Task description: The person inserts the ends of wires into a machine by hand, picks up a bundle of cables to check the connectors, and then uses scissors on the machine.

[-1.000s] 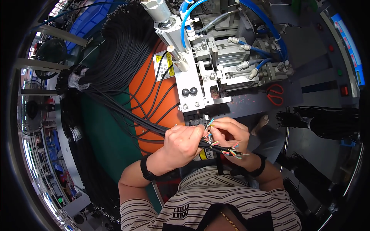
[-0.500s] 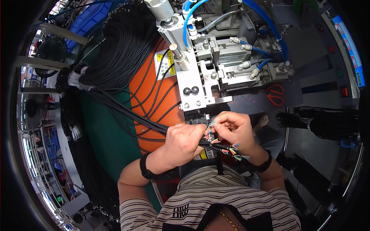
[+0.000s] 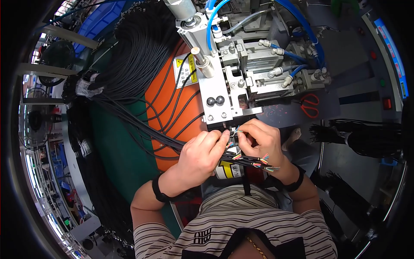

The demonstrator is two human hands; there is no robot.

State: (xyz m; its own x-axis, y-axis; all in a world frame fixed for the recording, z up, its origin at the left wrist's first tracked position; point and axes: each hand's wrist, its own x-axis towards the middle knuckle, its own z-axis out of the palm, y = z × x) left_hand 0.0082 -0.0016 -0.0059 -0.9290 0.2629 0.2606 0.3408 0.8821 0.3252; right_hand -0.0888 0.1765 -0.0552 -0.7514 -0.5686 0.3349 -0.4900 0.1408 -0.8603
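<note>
My left hand (image 3: 202, 152) is closed around several black cables (image 3: 170, 141), which run in from the left and pass beneath it. Their stripped ends (image 3: 259, 163) fan out below my fingers, showing thin coloured wires. With thumb and forefinger, my right hand (image 3: 260, 140) pinches the fine coloured wires (image 3: 236, 130) of one cable end. Both sets of fingertips almost meet, just under the front edge of a metal machine (image 3: 215, 93) with cylinders and blue air hoses. The palm sides of both hands are hidden.
A large coil of black cable (image 3: 138, 52) lies at the left over an orange surface (image 3: 166, 103). Red-handled scissors (image 3: 309, 105) rest right of the machine. More black cable bundles (image 3: 360, 138) hang at the right. A screen (image 3: 390, 56) stands at the far right.
Both hands have moved slightly up, nearer the machine's front edge, carrying the pinched wires. The loose cable ends below have shifted up with them.
</note>
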